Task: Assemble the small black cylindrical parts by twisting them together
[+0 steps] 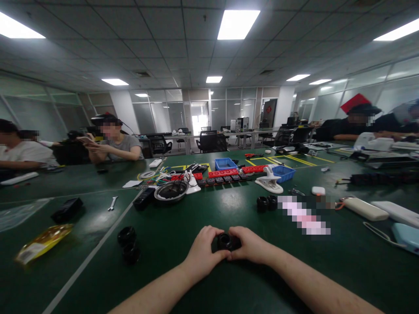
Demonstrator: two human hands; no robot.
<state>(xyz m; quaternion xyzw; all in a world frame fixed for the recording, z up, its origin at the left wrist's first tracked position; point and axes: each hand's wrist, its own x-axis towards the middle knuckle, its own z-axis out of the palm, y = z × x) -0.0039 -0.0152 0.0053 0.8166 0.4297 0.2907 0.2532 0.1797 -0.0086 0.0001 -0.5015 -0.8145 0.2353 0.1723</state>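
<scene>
Both hands meet low at the centre of the green table (203, 209), closed around a small black ring-shaped part (224, 241). My left hand (203, 250) wraps its left side, fingers curled. My right hand (249, 245) grips its right side in the same way. The part's round hole faces up between my thumbs. Two similar black round parts (128, 244) sit stacked to the left, and two more black rings (266, 203) lie beyond my right hand.
Ahead lie a round black dish (170, 191), red power strips (225, 173), blue bins (225, 164), a white clamp (270, 181) and a wrench (112, 203). A yellow packet (44, 242) lies left; white devices (365, 209) lie right. Other people sit at both sides.
</scene>
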